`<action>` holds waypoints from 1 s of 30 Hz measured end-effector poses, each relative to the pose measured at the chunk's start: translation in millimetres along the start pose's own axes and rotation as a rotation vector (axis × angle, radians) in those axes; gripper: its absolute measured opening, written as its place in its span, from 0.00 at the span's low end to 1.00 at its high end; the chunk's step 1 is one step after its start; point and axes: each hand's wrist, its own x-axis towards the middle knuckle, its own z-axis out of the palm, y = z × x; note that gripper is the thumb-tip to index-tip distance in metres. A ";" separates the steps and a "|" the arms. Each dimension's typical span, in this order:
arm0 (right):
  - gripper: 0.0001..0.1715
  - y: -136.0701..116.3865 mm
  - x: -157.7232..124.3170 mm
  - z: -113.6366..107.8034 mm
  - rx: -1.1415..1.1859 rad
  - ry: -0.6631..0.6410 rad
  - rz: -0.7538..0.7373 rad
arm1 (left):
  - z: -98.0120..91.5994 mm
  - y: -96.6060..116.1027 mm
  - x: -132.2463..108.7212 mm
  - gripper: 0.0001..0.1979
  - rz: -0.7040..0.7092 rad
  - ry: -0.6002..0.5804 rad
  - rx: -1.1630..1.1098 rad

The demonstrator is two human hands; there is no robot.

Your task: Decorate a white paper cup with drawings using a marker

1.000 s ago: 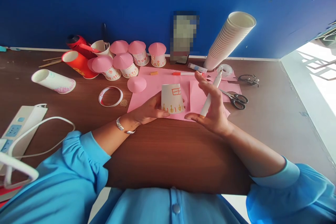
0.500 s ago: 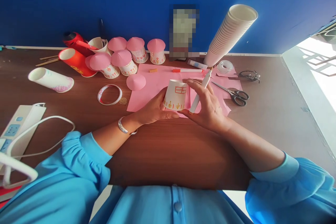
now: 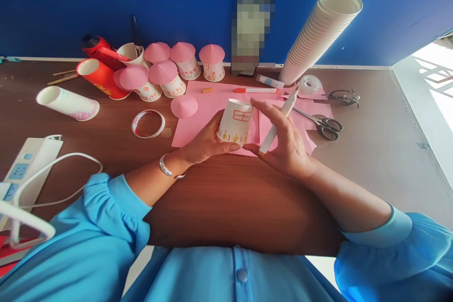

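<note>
My left hand (image 3: 207,141) grips an upside-down white paper cup (image 3: 235,125) from its left side. An orange window and a row of yellow and red flowers are drawn on the cup. My right hand (image 3: 286,141) is at the cup's right, fingertips by its top and bottom edges, with a white marker pen (image 3: 278,122) held against the palm. The pen's uncapped tip points up. Beneath both hands lies pink paper (image 3: 205,127), with an orange pen cap (image 3: 208,90) and a red-capped marker (image 3: 255,90) on it.
Several decorated cups with pink cone roofs (image 3: 163,73) stand at the back left. A tall cup stack (image 3: 320,37) leans at the back right, near scissors (image 3: 327,127) and a glue stick (image 3: 269,81). A tape roll (image 3: 148,124) and power strip (image 3: 26,174) lie left.
The cup has tilted and shifted slightly left in my left hand. My right fingers have moved a little off it, and the marker leans further right. The camera view has shifted slightly.
</note>
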 end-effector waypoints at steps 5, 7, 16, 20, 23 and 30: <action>0.28 -10.0 -3.2 -12.5 0.026 0.115 -0.040 | -1.3 -1.7 0.1 0.32 0.012 0.094 -0.060; 0.24 -17.6 -2.9 -17.2 -0.011 0.100 -0.082 | -1.1 -1.2 0.4 0.31 0.016 0.104 -0.042; 0.14 -31.1 -0.8 -13.2 0.077 -0.004 -0.158 | -0.2 0.1 1.7 0.31 0.010 0.073 -0.011; 0.13 -30.2 -1.4 -4.4 0.100 0.073 -0.112 | -0.9 -1.0 1.2 0.31 0.008 0.082 0.052; 0.10 -30.6 -1.8 -2.4 0.070 0.096 -0.116 | 0.1 -0.5 0.4 0.31 0.004 0.086 0.065; 0.10 -29.8 -1.7 -3.9 0.036 0.071 -0.144 | -0.4 -2.5 -0.6 0.34 -0.012 0.080 0.065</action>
